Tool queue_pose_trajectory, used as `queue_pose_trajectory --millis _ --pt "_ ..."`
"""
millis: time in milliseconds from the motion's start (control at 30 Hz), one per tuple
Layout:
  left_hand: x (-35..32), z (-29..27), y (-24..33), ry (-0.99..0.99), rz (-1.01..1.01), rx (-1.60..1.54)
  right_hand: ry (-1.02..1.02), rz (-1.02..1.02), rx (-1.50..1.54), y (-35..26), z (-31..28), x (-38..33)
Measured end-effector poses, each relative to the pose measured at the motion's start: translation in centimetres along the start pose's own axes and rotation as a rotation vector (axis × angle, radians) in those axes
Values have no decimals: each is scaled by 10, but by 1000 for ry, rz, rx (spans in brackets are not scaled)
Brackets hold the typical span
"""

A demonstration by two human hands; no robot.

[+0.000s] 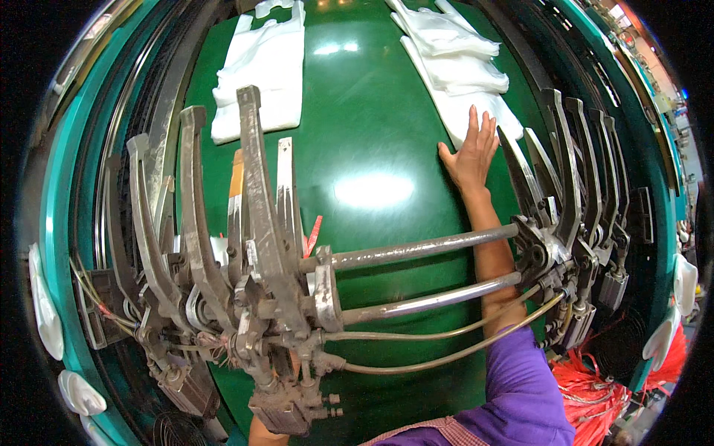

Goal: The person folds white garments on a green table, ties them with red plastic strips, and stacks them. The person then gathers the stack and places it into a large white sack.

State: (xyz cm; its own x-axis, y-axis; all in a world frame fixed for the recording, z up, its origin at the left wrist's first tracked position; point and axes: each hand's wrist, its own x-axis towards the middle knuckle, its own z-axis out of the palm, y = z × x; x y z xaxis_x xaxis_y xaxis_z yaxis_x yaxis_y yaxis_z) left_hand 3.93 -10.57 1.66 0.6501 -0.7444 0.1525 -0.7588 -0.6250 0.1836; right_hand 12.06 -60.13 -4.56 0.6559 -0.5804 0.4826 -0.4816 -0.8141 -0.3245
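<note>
Conveyor belt [372,111]: a wide, glossy green surface fills the centre and runs toward twelve o'clock, carrying the bags along.
Machine frame [260,282]: grey metal arms fan upward at eight and three o'clock, joined by two horizontal rods, arching over the belt.
Bag stacks: one pile of white plastic bags [260,74] lies flat at eleven o'clock; a second, overlapping stack [457,67] lies at one o'clock.
Right hand [470,152]: reaching under the rods, open and flat, fingers spread, pressing the near edge of the one o'clock stack; it grasps nothing.
Left hand: hidden behind the frame at six o'clock; its grip cannot be told.
</note>
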Motion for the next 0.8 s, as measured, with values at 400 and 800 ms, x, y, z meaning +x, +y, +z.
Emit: queue_pose_trajectory --millis 400,800 --pt "17 49 17 224 -21 146 -436 34 -401 24 30 109" --pt "31 41 12 234 -14 104 -661 4 -269 19 -49 11"
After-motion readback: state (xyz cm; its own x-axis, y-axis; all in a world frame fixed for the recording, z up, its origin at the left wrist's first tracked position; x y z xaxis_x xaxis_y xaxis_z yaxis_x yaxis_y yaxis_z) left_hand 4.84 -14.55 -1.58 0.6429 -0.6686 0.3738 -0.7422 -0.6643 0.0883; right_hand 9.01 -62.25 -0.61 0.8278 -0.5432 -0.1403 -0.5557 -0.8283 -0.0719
